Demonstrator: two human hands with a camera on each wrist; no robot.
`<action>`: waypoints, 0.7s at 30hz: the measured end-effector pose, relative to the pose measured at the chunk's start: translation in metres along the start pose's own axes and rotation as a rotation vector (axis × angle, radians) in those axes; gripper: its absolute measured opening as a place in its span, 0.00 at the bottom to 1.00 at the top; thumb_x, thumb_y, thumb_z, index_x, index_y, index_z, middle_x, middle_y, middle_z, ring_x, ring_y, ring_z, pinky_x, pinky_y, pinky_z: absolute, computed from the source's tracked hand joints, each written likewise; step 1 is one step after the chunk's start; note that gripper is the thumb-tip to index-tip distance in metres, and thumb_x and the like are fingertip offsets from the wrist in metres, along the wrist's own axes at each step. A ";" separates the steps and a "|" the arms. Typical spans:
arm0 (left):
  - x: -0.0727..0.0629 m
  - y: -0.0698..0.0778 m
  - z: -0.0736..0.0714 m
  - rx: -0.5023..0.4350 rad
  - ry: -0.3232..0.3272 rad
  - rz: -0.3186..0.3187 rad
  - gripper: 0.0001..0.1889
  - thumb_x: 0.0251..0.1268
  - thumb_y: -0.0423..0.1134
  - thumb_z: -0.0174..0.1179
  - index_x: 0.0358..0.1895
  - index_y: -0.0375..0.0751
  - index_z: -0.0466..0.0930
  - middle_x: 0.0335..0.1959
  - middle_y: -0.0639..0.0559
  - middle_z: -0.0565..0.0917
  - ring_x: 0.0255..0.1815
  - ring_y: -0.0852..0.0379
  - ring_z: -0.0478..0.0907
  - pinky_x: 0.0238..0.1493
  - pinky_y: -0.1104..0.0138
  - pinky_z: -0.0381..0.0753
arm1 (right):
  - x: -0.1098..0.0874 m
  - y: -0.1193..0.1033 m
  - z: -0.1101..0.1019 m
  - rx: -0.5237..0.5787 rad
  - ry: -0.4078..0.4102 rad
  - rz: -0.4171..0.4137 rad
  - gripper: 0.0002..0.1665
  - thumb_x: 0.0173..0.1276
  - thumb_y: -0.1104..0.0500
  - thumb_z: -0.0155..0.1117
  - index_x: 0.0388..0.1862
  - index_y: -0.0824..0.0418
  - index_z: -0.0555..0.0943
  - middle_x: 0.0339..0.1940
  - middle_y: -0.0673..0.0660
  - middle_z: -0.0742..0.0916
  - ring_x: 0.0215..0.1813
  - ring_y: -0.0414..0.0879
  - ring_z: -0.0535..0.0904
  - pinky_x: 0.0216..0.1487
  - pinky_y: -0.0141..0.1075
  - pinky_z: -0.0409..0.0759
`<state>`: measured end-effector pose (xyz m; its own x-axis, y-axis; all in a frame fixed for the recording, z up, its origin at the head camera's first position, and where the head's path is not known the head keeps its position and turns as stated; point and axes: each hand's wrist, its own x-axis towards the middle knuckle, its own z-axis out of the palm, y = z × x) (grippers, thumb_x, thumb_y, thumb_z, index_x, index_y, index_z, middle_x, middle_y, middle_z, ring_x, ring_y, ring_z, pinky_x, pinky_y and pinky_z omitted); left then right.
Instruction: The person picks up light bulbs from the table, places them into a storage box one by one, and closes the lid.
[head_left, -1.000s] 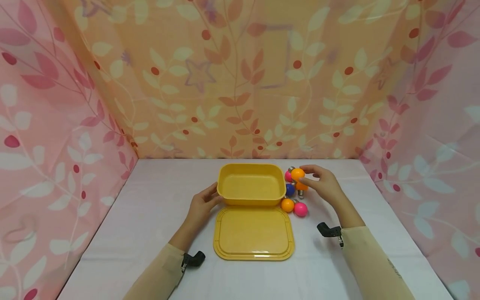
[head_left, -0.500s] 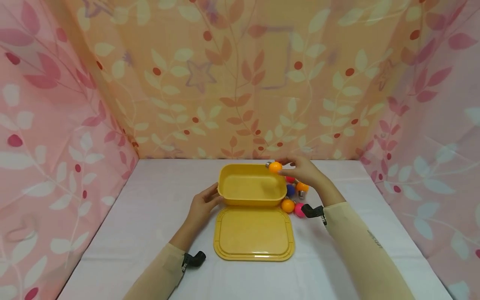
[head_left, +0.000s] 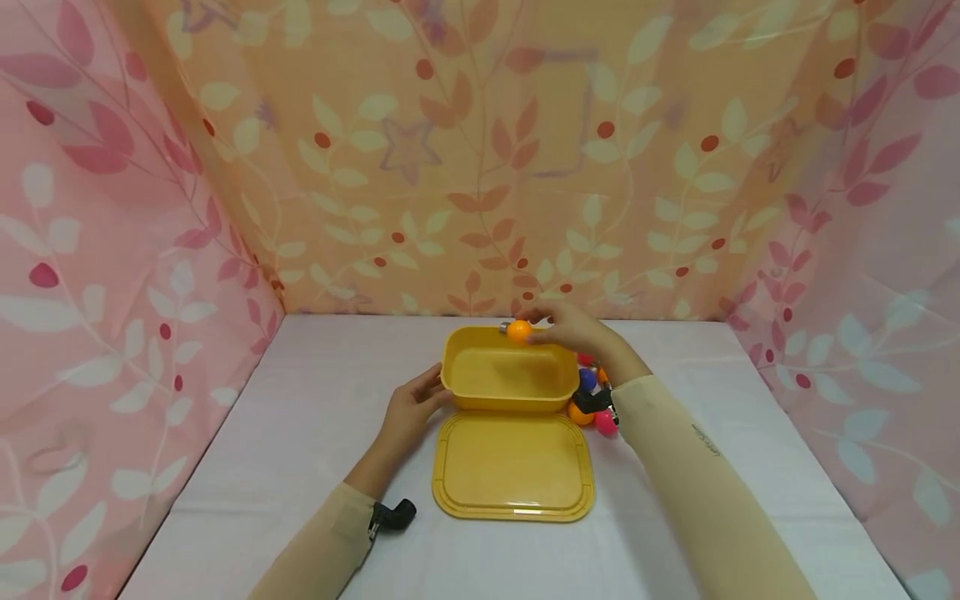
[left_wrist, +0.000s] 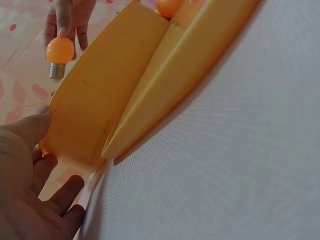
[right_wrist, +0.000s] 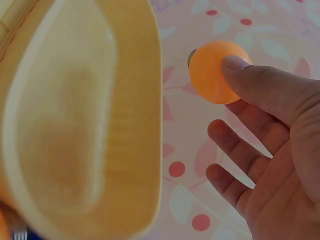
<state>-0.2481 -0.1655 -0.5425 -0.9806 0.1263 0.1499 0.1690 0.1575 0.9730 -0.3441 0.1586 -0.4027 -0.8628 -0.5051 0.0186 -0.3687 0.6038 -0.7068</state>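
Observation:
My right hand [head_left: 573, 327] pinches a small orange light bulb [head_left: 519, 332] over the back rim of a yellow plastic box [head_left: 510, 403]. The bulb's metal screw base points left in the head view. In the right wrist view, thumb and index finger hold the orange globe [right_wrist: 212, 75] while the other fingers stay spread. My left hand [head_left: 408, 408] rests against the box's left end, the thumb at the rim in the left wrist view and the fingers [left_wrist: 65, 195] loosely bent beside the wall. Inside, the box shows only its bare floor.
A flat yellow lid [head_left: 513, 467] lies in front of the box. Right of the box are several bulbs, among them a blue one [head_left: 587, 380], an orange one [head_left: 580, 414] and a pink one [head_left: 606, 422], partly hidden by the right wrist camera [head_left: 594, 401].
My right hand has lifted the orange bulb from the cluster on the right and carried it left over the box. The left hand has stayed at the box's left end.

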 end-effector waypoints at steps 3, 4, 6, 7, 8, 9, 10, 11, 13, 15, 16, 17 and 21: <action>0.000 0.001 0.000 0.006 0.000 -0.006 0.33 0.67 0.49 0.69 0.75 0.56 0.71 0.66 0.52 0.82 0.64 0.54 0.81 0.60 0.68 0.82 | 0.009 -0.006 0.002 -0.017 -0.029 0.014 0.23 0.66 0.51 0.75 0.60 0.49 0.85 0.57 0.53 0.87 0.67 0.60 0.76 0.72 0.59 0.69; 0.000 0.001 -0.001 0.007 -0.001 -0.010 0.33 0.67 0.49 0.69 0.75 0.57 0.71 0.66 0.53 0.81 0.64 0.54 0.81 0.60 0.68 0.82 | 0.012 -0.008 0.003 -0.026 -0.041 0.015 0.23 0.66 0.51 0.75 0.60 0.49 0.85 0.57 0.54 0.87 0.67 0.60 0.76 0.72 0.60 0.70; 0.000 0.001 -0.001 0.009 -0.001 -0.015 0.33 0.67 0.50 0.69 0.75 0.57 0.71 0.66 0.53 0.81 0.64 0.54 0.81 0.61 0.68 0.82 | 0.020 -0.010 0.006 -0.052 -0.065 0.006 0.23 0.66 0.51 0.75 0.60 0.48 0.85 0.58 0.53 0.87 0.67 0.60 0.76 0.71 0.59 0.71; 0.000 0.001 -0.001 0.012 0.000 -0.017 0.33 0.67 0.50 0.69 0.75 0.57 0.71 0.66 0.54 0.81 0.64 0.55 0.81 0.60 0.68 0.82 | 0.023 -0.010 0.008 -0.063 -0.077 -0.002 0.23 0.67 0.51 0.74 0.61 0.47 0.84 0.58 0.53 0.86 0.67 0.58 0.76 0.71 0.58 0.72; 0.000 0.001 0.000 0.012 0.002 -0.017 0.34 0.67 0.50 0.70 0.75 0.58 0.71 0.66 0.54 0.81 0.63 0.55 0.81 0.61 0.68 0.82 | 0.027 -0.009 0.010 -0.076 -0.089 -0.012 0.23 0.68 0.51 0.74 0.61 0.47 0.84 0.58 0.52 0.87 0.67 0.57 0.77 0.70 0.57 0.72; 0.000 0.000 0.000 0.012 0.004 -0.017 0.34 0.66 0.51 0.70 0.75 0.58 0.71 0.66 0.54 0.82 0.63 0.55 0.81 0.61 0.67 0.82 | 0.030 -0.009 0.012 -0.086 -0.100 -0.023 0.23 0.68 0.52 0.73 0.61 0.46 0.84 0.59 0.51 0.87 0.67 0.55 0.77 0.70 0.56 0.73; 0.000 0.000 0.000 0.013 0.007 -0.018 0.34 0.66 0.51 0.70 0.75 0.58 0.72 0.65 0.54 0.82 0.63 0.55 0.81 0.61 0.67 0.82 | 0.034 -0.008 0.015 -0.097 -0.109 -0.036 0.23 0.68 0.52 0.73 0.62 0.46 0.84 0.59 0.50 0.87 0.66 0.54 0.77 0.70 0.54 0.73; -0.001 0.000 0.000 0.014 0.009 -0.018 0.34 0.66 0.51 0.70 0.74 0.58 0.72 0.65 0.54 0.82 0.63 0.55 0.81 0.61 0.67 0.82 | 0.037 -0.008 0.018 -0.100 -0.118 -0.047 0.23 0.68 0.53 0.73 0.62 0.47 0.83 0.59 0.50 0.87 0.66 0.53 0.77 0.70 0.53 0.74; -0.001 0.000 0.000 0.014 0.011 -0.020 0.34 0.65 0.51 0.70 0.74 0.58 0.72 0.66 0.54 0.82 0.63 0.55 0.81 0.62 0.66 0.82 | 0.043 -0.007 0.024 -0.103 -0.132 -0.067 0.23 0.68 0.55 0.73 0.61 0.48 0.84 0.58 0.49 0.87 0.65 0.52 0.78 0.70 0.51 0.74; -0.002 0.000 0.001 0.017 0.008 -0.020 0.34 0.66 0.50 0.70 0.74 0.58 0.72 0.66 0.53 0.82 0.63 0.54 0.81 0.62 0.64 0.82 | 0.046 -0.008 0.030 -0.091 -0.143 -0.072 0.22 0.67 0.56 0.74 0.60 0.49 0.85 0.58 0.48 0.86 0.63 0.52 0.78 0.69 0.50 0.75; -0.002 0.000 0.001 0.019 0.007 -0.021 0.33 0.66 0.50 0.70 0.74 0.58 0.72 0.66 0.53 0.82 0.63 0.54 0.81 0.63 0.63 0.81 | 0.048 -0.008 0.032 -0.083 -0.146 -0.070 0.21 0.66 0.56 0.75 0.59 0.49 0.86 0.58 0.48 0.86 0.63 0.52 0.78 0.69 0.50 0.75; -0.002 0.000 0.001 0.022 0.008 -0.020 0.33 0.66 0.50 0.70 0.74 0.58 0.72 0.66 0.52 0.82 0.63 0.54 0.81 0.63 0.62 0.81 | 0.049 -0.008 0.035 -0.074 -0.150 -0.070 0.21 0.66 0.57 0.75 0.58 0.50 0.86 0.57 0.49 0.86 0.62 0.52 0.78 0.69 0.49 0.75; -0.003 0.001 0.001 0.028 0.007 -0.022 0.33 0.67 0.49 0.70 0.74 0.58 0.72 0.64 0.52 0.83 0.63 0.53 0.82 0.64 0.60 0.81 | 0.053 -0.008 0.047 -0.063 -0.153 -0.076 0.19 0.65 0.61 0.75 0.56 0.55 0.87 0.55 0.51 0.87 0.59 0.52 0.78 0.68 0.48 0.76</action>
<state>-0.2448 -0.1643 -0.5421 -0.9847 0.1153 0.1303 0.1504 0.1875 0.9707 -0.3708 0.0976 -0.4290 -0.7708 -0.6357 -0.0414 -0.4555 0.5954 -0.6618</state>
